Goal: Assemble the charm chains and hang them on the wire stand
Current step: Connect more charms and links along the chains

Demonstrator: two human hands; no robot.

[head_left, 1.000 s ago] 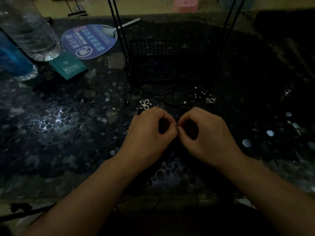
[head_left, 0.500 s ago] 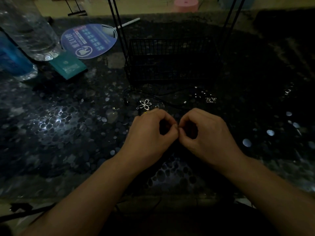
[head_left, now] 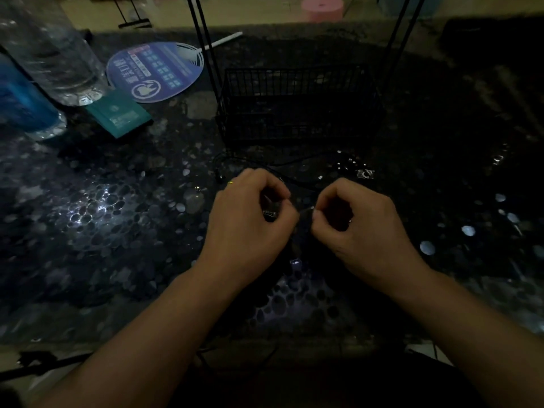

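From the head camera, your left hand (head_left: 247, 219) and right hand (head_left: 362, 228) sit close together at the centre of the frame, just above the dark bench (head_left: 117, 231), each with fingers curled and thumb and forefinger pinched on something small. A short piece of charm chain (head_left: 269, 213) glints in the hollow of your left hand, and your right fingertips (head_left: 314, 212) nip a tiny pale part beside it; it is too dim to tell exactly what that part is. You probably hold them knuckle to knuckle like this so the two ends can meet and be joined without slack. The visible links run roughly left to right across the frame, so the chain's long axis appears to lie along the line between your two pinches, pointing from one hand toward the other. Loose charms (head_left: 365, 173) and a dark cord (head_left: 294, 161) lie on the bench just above your hands, within easy reach. The wire stand (head_left: 297, 107) rises in the upper centre, nothing visibly hanging on it.
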